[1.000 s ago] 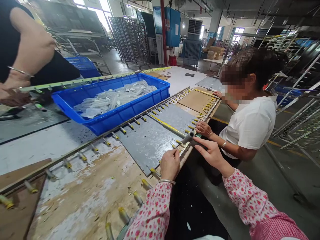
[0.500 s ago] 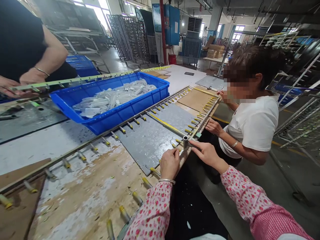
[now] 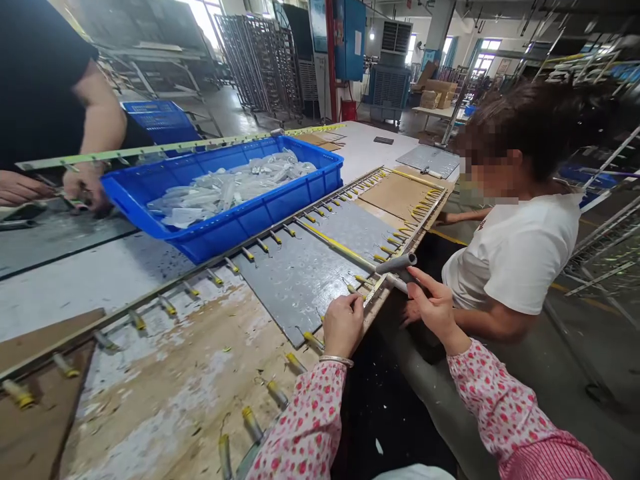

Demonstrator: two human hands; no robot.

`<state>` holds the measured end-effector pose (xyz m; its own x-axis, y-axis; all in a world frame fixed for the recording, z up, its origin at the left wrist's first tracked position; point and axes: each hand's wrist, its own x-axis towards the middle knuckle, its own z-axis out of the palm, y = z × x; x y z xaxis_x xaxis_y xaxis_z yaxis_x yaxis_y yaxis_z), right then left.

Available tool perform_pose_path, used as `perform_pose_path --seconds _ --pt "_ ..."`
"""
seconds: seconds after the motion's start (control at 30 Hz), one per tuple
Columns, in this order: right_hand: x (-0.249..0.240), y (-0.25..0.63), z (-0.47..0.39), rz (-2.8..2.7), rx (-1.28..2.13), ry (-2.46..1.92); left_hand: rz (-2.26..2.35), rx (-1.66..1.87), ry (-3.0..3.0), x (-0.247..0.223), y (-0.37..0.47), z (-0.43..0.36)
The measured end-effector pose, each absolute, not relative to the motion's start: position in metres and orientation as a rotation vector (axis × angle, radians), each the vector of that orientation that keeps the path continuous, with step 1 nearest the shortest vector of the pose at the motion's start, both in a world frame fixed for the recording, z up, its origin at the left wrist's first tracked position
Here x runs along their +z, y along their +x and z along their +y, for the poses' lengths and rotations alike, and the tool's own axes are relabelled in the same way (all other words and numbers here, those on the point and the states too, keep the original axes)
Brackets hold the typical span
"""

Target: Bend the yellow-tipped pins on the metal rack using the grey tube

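A long metal frame lies on the worktable, with rows of yellow-tipped pegs and thin wire hooks along its rails. My left hand is closed at the near rail, thumb and fingers pinched on it beside a yellow-tipped peg. My right hand is closed around a grey metal tube, its open end facing up and right. The tube tilts just above the near rail, by the yellow crossbar. My palm and fingers partly hide how the tube is held.
A blue crate of clear plastic pieces stands beyond the frame. A co-worker in white sits close on my right. Another person in black works at the left, near a green strip. Metal racks stand behind.
The tube has tipped from upright to slanting, and my right hand has moved from pointing fingers to a grip on it. The seated co-worker's near hand has dropped below the table edge.
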<state>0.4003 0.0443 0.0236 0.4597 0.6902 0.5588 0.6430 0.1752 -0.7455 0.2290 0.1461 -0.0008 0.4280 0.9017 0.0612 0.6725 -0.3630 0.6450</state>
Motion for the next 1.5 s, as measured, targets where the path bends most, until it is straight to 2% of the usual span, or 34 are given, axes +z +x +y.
perform_pose_path --seconds 0.17,0.37,0.53,0.67,0.83,1.03,1.13,1.23,1.37,1.5 --pt "0.033 0.401 0.042 -1.641 0.104 -1.653 1.339 0.560 2.156 0.001 0.229 0.145" --pt "0.037 0.401 0.041 -1.458 -0.055 -1.529 1.344 0.557 2.158 0.002 0.229 0.145" --pt "0.032 0.403 0.045 -1.678 0.042 -1.679 1.343 0.573 2.151 0.002 0.229 0.145" --pt "0.033 0.401 0.045 -1.428 -0.006 -1.577 1.357 0.540 2.148 0.003 0.229 0.145" --pt "0.031 0.398 0.045 -1.662 0.033 -1.693 1.350 0.557 2.162 0.003 0.229 0.145" --pt "0.030 0.398 0.043 -1.476 -0.073 -1.555 1.345 0.560 2.171 0.002 0.229 0.145" --pt "0.025 0.401 0.044 -1.624 0.003 -1.685 1.345 0.568 2.187 0.001 0.229 0.145" --pt "0.021 0.404 0.045 -1.483 0.047 -1.714 1.348 0.584 2.165 0.001 0.228 0.146" --pt "0.018 0.406 0.043 -1.166 0.142 -1.546 1.399 0.697 2.025 -0.006 0.225 0.150" --pt "0.008 0.406 0.034 -1.160 0.236 -1.525 1.561 0.919 1.953 -0.014 0.220 0.152"
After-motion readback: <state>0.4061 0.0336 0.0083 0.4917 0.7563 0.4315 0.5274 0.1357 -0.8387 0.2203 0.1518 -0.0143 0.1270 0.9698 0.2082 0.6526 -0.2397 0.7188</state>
